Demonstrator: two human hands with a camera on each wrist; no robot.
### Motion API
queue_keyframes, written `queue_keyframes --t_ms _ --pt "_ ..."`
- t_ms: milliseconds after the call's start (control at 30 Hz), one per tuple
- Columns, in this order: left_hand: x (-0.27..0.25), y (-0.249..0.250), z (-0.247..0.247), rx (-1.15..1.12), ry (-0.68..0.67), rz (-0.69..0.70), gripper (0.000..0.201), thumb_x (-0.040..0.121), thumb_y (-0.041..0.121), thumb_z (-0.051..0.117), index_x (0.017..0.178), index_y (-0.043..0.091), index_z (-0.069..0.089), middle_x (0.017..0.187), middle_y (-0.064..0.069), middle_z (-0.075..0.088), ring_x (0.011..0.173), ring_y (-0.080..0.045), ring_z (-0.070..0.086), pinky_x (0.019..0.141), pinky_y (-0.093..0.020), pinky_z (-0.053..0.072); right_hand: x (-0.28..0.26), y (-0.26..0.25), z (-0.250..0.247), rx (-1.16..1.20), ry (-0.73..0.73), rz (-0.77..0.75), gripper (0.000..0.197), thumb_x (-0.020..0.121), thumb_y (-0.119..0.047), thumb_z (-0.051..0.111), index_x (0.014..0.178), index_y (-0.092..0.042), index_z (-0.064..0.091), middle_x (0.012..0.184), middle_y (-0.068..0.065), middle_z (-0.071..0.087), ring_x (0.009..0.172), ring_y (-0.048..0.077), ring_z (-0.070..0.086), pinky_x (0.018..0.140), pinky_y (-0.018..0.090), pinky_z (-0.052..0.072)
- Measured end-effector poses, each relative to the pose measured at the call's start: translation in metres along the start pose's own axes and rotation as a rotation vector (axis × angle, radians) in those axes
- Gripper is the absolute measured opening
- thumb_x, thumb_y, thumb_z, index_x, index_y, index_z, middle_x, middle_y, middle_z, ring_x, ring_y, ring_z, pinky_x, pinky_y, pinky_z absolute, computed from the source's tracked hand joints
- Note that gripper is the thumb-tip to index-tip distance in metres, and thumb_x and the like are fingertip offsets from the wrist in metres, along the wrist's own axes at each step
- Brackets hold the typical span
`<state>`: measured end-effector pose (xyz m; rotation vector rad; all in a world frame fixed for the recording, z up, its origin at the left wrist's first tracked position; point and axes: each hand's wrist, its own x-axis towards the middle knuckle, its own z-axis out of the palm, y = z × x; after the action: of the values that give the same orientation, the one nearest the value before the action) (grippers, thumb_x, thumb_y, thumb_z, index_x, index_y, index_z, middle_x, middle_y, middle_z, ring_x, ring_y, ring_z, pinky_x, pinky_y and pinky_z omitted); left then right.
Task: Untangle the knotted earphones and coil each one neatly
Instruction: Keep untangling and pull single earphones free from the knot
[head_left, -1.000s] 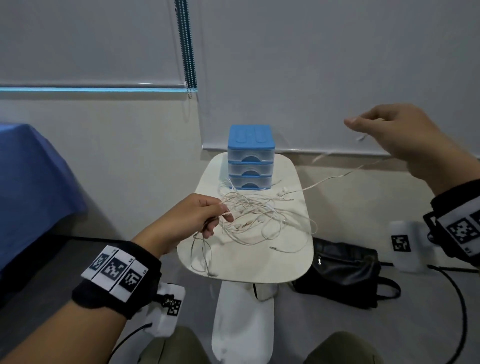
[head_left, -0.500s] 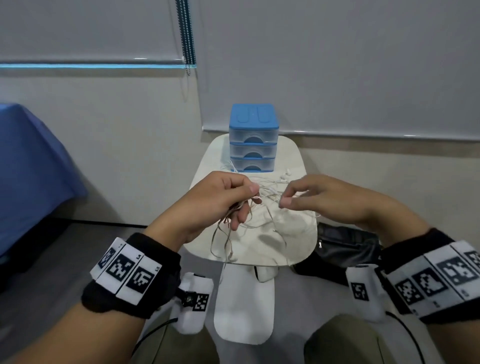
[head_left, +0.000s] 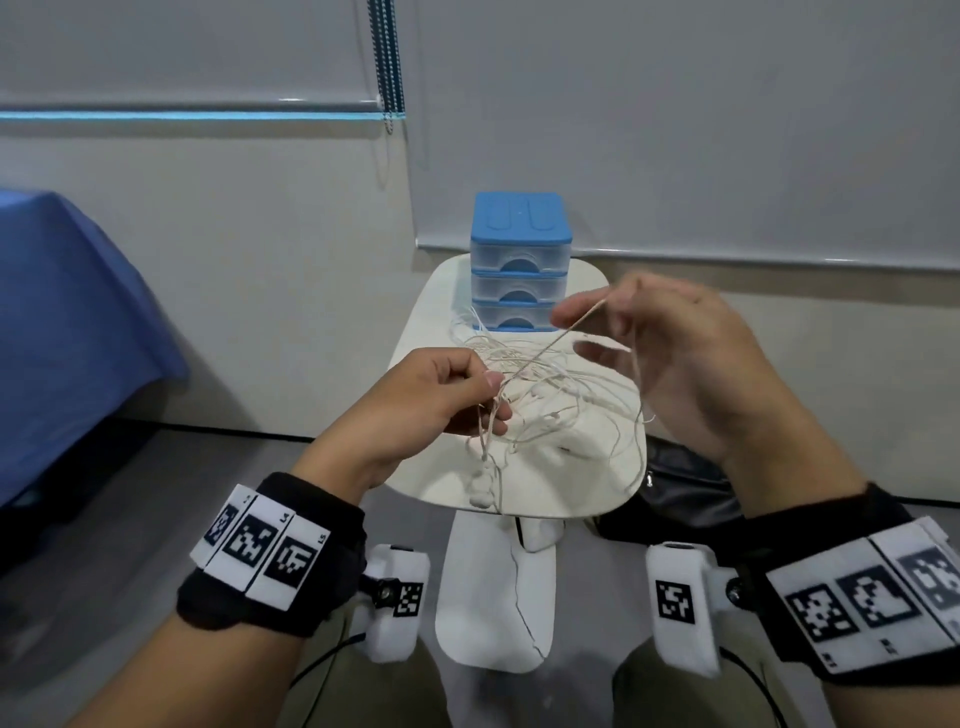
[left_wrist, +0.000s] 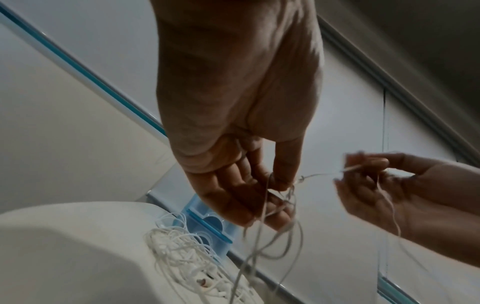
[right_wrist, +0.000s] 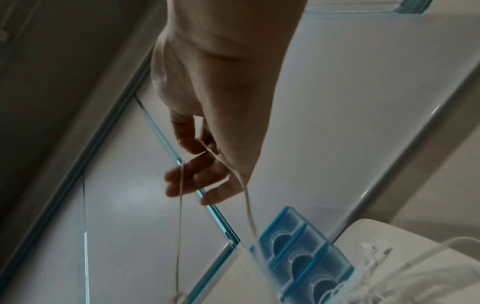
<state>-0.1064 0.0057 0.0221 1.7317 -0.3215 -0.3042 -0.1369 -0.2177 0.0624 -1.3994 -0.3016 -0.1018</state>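
Note:
A tangle of white earphones (head_left: 550, 389) lies on the small white table (head_left: 571, 488), seen too in the left wrist view as a heap (left_wrist: 187, 259). My left hand (head_left: 441, 400) pinches a bunch of the cords above the table, with earbuds (head_left: 480, 488) hanging below it. My right hand (head_left: 649, 338) is raised to the right and pinches one cord (head_left: 550, 348) that runs taut down to the left hand. That cord loops over the right hand's fingers (right_wrist: 197, 170). A small knot (left_wrist: 301, 180) sits just beside the left hand's fingertips.
A blue three-drawer plastic box (head_left: 519, 265) stands at the table's far edge, just behind the tangle. A black bag (head_left: 675, 488) lies on the floor to the right. Blue cloth (head_left: 62, 332) covers furniture at the left. A wall with blinds is close behind.
A second ago my right hand was far out to the right pulling a cord. It came in beside the left hand, and now it has lifted up and right, drawing one cord taut.

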Motion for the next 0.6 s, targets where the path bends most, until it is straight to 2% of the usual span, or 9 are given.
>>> queue_keyframes --t_ms 67,100,133,167,200,267,367,500,600 --pt "0.001 -0.004 -0.002 0.031 0.016 -0.015 0.019 0.102 0.013 0.062 0.086 0.001 0.059 0.086 -0.019 0.075 0.076 -0.022 0.071 0.073 -0.028 0.057 0.001 -0.01 -0.002 0.142 0.029 0.001 0.024 0.092 -0.011 0.046 0.069 -0.013 0.043 0.074 0.014 0.066 0.074 0.03 0.063 0.076 0.036 0.054" --pt "0.002 -0.005 -0.003 0.043 0.032 -0.023 0.019 0.101 0.012 0.063 0.085 0.002 0.06 0.085 -0.018 0.075 0.075 -0.021 0.071 0.073 -0.028 0.056 0.003 -0.014 -0.003 0.133 0.073 0.011 0.027 0.095 -0.01 0.044 0.069 -0.014 0.039 0.063 0.01 0.053 0.059 0.026 0.053 0.066 0.034 0.054" --pt "0.003 -0.004 -0.004 0.048 0.048 -0.029 0.019 0.101 0.012 0.064 0.085 0.002 0.06 0.084 -0.016 0.076 0.076 -0.022 0.072 0.073 -0.028 0.056 0.005 -0.016 -0.005 0.084 0.123 0.022 0.03 0.098 -0.01 0.043 0.069 -0.016 0.035 0.059 0.007 0.039 0.05 0.021 0.038 0.055 0.03 0.047" --pt "0.003 -0.004 -0.004 0.045 0.06 -0.032 0.018 0.1 0.011 0.065 0.085 0.002 0.061 0.081 -0.015 0.075 0.077 -0.023 0.073 0.073 -0.028 0.055 0.008 -0.017 -0.008 0.002 0.168 0.033 0.033 0.1 -0.011 0.046 0.071 -0.017 0.033 0.058 0.004 0.028 0.048 0.017 0.024 0.047 0.026 0.037" --pt "0.004 -0.002 -0.004 0.038 0.065 -0.03 0.017 0.1 0.011 0.065 0.085 0.002 0.061 0.078 -0.013 0.074 0.079 -0.023 0.073 0.072 -0.028 0.053 0.011 -0.016 -0.012 -0.109 0.194 0.047 0.034 0.101 -0.014 0.05 0.072 -0.018 0.034 0.058 0.001 0.024 0.049 0.015 0.016 0.045 0.023 0.028" --pt "0.003 0.004 -0.002 0.025 0.069 -0.021 0.015 0.099 0.01 0.066 0.088 0.0 0.062 0.074 -0.009 0.072 0.078 -0.022 0.073 0.071 -0.028 0.053 0.015 -0.012 -0.018 -0.392 0.17 0.097 0.025 0.099 -0.022 0.063 0.08 -0.017 0.047 0.053 -0.004 0.028 0.048 0.015 0.018 0.046 0.021 0.02" --pt "0.003 0.014 0.004 0.037 0.059 -0.007 0.016 0.099 0.013 0.066 0.089 0.002 0.065 0.078 -0.011 0.072 0.075 -0.019 0.072 0.067 -0.028 0.05 0.012 -0.005 -0.014 -0.717 -0.031 0.152 0.017 0.091 -0.038 0.074 0.094 -0.025 0.065 0.05 -0.012 0.042 0.049 0.015 0.03 0.047 0.024 0.027" --pt "0.003 0.026 0.01 0.044 0.028 0.016 0.02 0.101 0.015 0.064 0.085 0.002 0.063 0.077 -0.012 0.068 0.063 -0.017 0.065 0.058 -0.025 0.047 0.01 0.004 0.004 -0.935 -0.258 0.155 0.03 0.089 -0.049 0.074 0.086 -0.019 0.073 0.051 -0.011 0.044 0.046 0.006 0.034 0.049 0.02 0.029" --pt "0.005 0.031 0.008 0.035 0.036 0.021 0.023 0.101 0.016 0.064 0.081 0.005 0.062 0.08 -0.011 0.068 0.066 -0.017 0.066 0.058 -0.024 0.051 0.011 0.006 0.011 -0.949 -0.322 0.132 0.028 0.096 -0.041 0.069 0.081 -0.017 0.074 0.06 -0.005 0.044 0.049 0.008 0.033 0.049 0.021 0.029"
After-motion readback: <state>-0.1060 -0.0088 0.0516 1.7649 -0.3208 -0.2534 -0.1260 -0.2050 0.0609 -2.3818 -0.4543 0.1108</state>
